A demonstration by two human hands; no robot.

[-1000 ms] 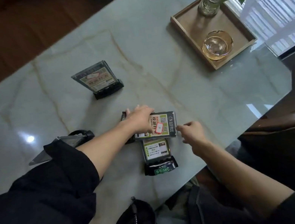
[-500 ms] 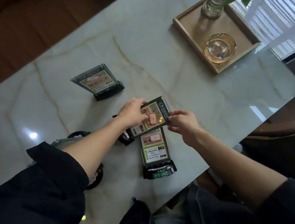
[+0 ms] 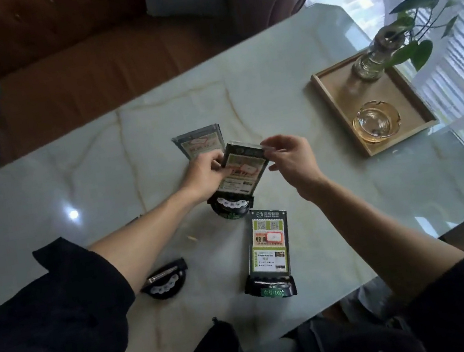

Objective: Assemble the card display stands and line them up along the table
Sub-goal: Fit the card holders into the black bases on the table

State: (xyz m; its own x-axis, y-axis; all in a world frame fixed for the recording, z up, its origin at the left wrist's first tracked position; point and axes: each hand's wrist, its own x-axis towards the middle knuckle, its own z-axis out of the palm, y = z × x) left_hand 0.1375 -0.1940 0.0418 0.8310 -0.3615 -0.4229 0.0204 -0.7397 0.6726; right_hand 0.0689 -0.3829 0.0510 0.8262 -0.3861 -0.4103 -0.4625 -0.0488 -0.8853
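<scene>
Both hands hold a clear acrylic card panel [image 3: 242, 169] upright over a black base [image 3: 232, 206] in the middle of the marble table [image 3: 337, 200]. My left hand [image 3: 204, 174] grips the panel's left edge, while my right hand [image 3: 290, 159] pinches its top right corner. The panel's lower edge sits at the base's slot. Behind it stands another card stand [image 3: 199, 144], partly hidden by my left hand. An assembled stand [image 3: 268, 254] with a green number label is nearer to me. A loose black base [image 3: 164, 280] lies beside my left forearm.
A wooden tray [image 3: 332, 102] at the right holds a glass vase with a plant [image 3: 374, 60] and an amber glass ashtray [image 3: 376, 121]. A brown leather sofa [image 3: 99, 65] with pale cushions runs along the far side. The table's near edge is close to my lap.
The card panel was lying flat under my hands; now it is lifted, turned upright and set over the black base. My view has tilted up and back.
</scene>
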